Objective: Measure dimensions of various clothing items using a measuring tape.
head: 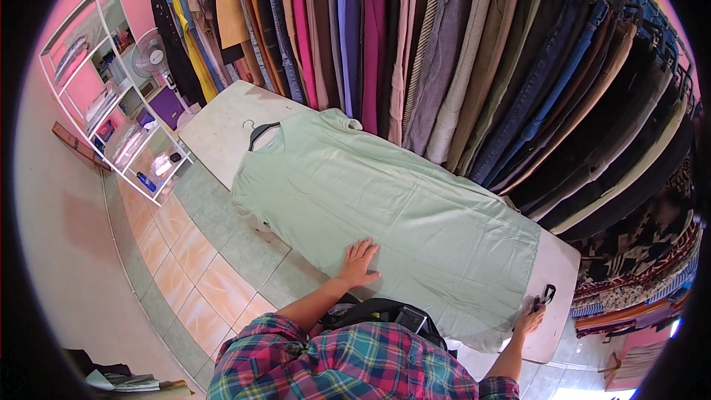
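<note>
A long pale green short-sleeved dress [400,216] lies spread over a narrow white table [214,125], its neck at the far left end and its hem toward the right. Inside the neckline sits a black clothes hanger [262,133] with a metal hook. My left hand [360,264] rests on the near side of the dress, fingers spread, holding nothing. Beside the hem's near corner, my right hand [530,319] grips a small black object with a loop [549,293]. My fingers partly cover that object, so its kind is unclear.
Trousers and other garments [383,50] hang on a rail along the table's far side. A white metal shelf rack [111,105] and a standing fan [150,54] are at the left. Folded fabrics [627,303] are stacked at the right. Tiled floor [194,255] shows at the near left.
</note>
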Demonstrator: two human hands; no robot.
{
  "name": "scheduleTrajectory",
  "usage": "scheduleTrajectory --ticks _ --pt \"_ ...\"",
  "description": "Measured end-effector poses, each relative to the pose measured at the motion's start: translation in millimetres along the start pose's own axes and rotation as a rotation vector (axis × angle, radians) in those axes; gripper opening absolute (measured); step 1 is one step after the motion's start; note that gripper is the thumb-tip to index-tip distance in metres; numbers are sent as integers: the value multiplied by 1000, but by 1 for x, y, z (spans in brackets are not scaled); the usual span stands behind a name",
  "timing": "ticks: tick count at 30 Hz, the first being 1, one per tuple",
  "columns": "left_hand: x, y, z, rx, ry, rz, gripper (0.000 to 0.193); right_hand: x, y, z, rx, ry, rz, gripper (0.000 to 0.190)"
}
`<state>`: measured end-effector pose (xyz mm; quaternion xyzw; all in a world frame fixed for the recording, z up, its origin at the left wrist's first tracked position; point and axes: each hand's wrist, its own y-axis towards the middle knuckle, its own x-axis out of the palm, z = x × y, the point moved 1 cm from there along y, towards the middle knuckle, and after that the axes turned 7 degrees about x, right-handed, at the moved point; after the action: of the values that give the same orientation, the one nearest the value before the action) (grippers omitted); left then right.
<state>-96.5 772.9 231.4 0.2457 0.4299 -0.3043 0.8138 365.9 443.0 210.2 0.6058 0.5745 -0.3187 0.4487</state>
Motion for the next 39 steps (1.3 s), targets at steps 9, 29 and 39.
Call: scheduleTrajectory --ticks 9,29,39 --pt "-92 -6 -109 -41 -139 513 23 5 -87 -46 -135 -62 315 76" --pt "-217 38 -424 -612 187 350 35 39 -297 -243 -307 349 -356 62" --pt "-226 0 -348 -668 66 643 52 -14 -339 -292 -487 465 -1028 46"
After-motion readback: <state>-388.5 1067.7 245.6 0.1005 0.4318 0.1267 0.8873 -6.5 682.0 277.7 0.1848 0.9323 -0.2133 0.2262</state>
